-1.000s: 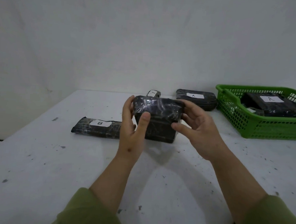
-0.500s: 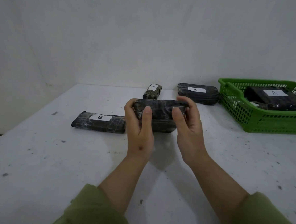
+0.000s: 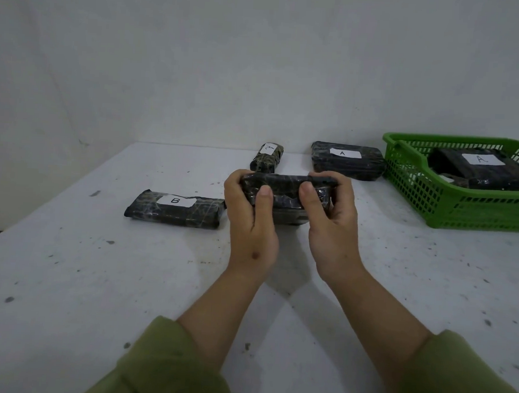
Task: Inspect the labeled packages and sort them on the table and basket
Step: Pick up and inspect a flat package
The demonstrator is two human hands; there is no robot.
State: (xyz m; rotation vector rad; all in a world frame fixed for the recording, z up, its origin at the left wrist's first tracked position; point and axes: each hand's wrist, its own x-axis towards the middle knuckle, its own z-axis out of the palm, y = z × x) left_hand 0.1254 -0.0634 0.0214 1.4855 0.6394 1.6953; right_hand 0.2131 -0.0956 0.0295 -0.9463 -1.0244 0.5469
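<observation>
Both hands hold one black wrapped package (image 3: 285, 194) just above the white table (image 3: 97, 278), near its middle. My left hand (image 3: 251, 223) grips its left end, my right hand (image 3: 331, 227) its right end, thumbs on the near face. No label shows on it. A package labeled B (image 3: 176, 208) lies flat to the left. A small package (image 3: 268, 156) with a white label lies behind. A package labeled A (image 3: 347, 160) lies at the back beside the green basket (image 3: 462, 213). Inside the basket sits another package labeled A (image 3: 476, 167).
A plain wall stands right behind the table's far edge. The table's left edge runs diagonally at the left, with a drop beyond it. The basket takes up the right back corner and runs out of the frame.
The held package has been turned from tilted up to lying flatter and lowered toward the table. Both hands now grip its ends with the thumbs in front.
</observation>
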